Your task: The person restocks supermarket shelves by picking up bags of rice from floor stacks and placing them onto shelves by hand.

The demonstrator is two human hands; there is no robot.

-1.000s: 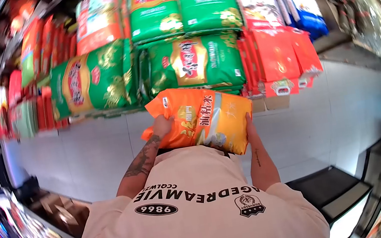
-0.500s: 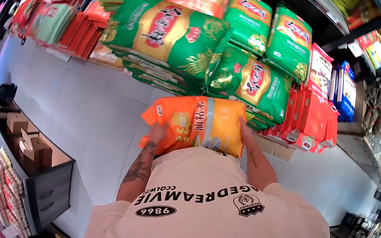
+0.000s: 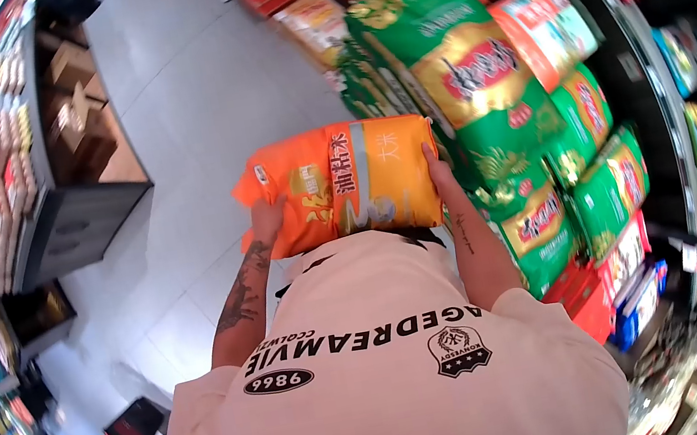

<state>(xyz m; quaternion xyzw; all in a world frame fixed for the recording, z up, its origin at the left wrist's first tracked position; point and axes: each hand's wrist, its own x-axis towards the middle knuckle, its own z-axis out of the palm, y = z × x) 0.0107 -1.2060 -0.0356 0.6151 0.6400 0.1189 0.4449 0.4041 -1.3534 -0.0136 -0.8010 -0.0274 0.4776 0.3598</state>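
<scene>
An orange and yellow bag of rice (image 3: 343, 183) is held crosswise in front of my waist, its printed face upward. My left hand (image 3: 269, 220) grips it near the orange end, with the fingers partly hidden. At the yellow end, my right hand (image 3: 439, 173) clasps the edge, thumb on top and the other fingers out of sight beneath. Just beyond my right hand lies a stack of large green rice bags (image 3: 472, 72).
Red packs (image 3: 585, 298) sit at the stack's near end. Shelves with bagged goods (image 3: 690, 54) line the right side. A dark display cabinet (image 3: 101, 199) holding cardboard boxes (image 3: 79, 124) stands on the left. Grey tiled floor (image 3: 171, 90) stretches ahead.
My body has turned left, so the green stack has shifted to the right in view and the cabinet has come nearer. The orange rice bag stays in both hands, now held more level.
</scene>
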